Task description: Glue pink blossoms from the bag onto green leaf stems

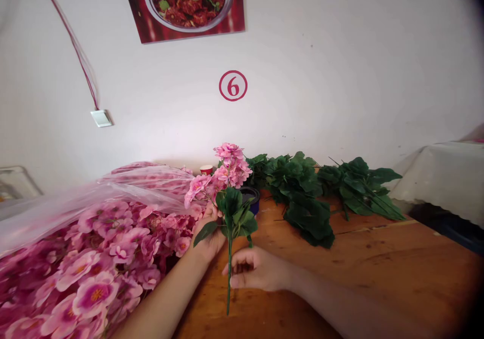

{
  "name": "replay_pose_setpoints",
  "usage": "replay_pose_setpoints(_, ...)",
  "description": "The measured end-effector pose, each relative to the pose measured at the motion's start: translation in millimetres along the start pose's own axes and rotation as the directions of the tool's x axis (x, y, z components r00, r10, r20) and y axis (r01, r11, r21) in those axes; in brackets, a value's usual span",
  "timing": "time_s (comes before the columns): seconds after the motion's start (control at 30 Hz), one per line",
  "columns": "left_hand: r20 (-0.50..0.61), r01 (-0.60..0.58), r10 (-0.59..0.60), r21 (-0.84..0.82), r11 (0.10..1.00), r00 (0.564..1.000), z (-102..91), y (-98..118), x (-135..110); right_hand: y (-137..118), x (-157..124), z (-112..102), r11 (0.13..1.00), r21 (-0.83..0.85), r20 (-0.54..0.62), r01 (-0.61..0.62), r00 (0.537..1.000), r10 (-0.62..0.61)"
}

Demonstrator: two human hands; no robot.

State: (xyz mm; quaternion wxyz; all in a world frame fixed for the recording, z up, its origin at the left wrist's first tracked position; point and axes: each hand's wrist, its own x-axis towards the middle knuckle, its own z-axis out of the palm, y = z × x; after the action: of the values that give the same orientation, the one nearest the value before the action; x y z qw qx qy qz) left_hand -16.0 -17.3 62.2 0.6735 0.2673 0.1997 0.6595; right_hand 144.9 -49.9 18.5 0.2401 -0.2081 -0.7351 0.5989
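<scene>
The left hand (207,240) grips a pink flower spray (229,172) upright by its leafy stem, just above the wooden table (378,273). The right hand (257,268) is narrow, fingers loosely curled, right beside the lower stem. Green leaf sprays (302,192) lie beyond, and bagged pink blossoms (94,278) heap leftward.

Past the right hand (257,268), a white wall (313,61) carries a red 6 sign (233,86) and a food poster (185,3); a cloth-covered table (442,177) stands far off to the right.
</scene>
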Motion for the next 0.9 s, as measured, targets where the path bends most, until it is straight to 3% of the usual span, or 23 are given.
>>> replay_pose_setpoints(0.1,0.007,0.024,-0.024,-0.003,1.0,1.0,-4.4,0,-1,2,1,7,1.0,-0.025,0.036,-0.017,0.999,0.018)
replay_pose_setpoints(0.3,0.003,0.075,-0.075,0.081,0.994,0.997,-5.1,1,-5,-3,-2,8,0.988,0.148,-0.003,0.036,0.999,-0.036)
replay_pose_setpoints(0.43,0.08,0.021,-0.029,0.089,0.996,0.996,-1.8,2,-5,-3,-3,12,0.997,0.079,0.005,0.004,1.0,-0.004)
replay_pose_setpoints(0.57,0.154,-0.034,0.032,0.014,0.999,0.988,4.0,4,-5,1,2,16,0.986,0.167,-0.111,0.017,0.994,0.001)
replay_pose_setpoints(0.7,0.111,-0.05,0.054,-0.046,0.998,0.992,3.5,6,-3,4,7,8,0.959,0.275,-0.253,0.07,0.968,0.002)
replay_pose_setpoints(0.9,0.093,-0.005,0.008,-0.033,0.999,0.996,-4.4,7,2,7,9,1,0.937,0.324,-0.365,0.132,0.931,-0.005)
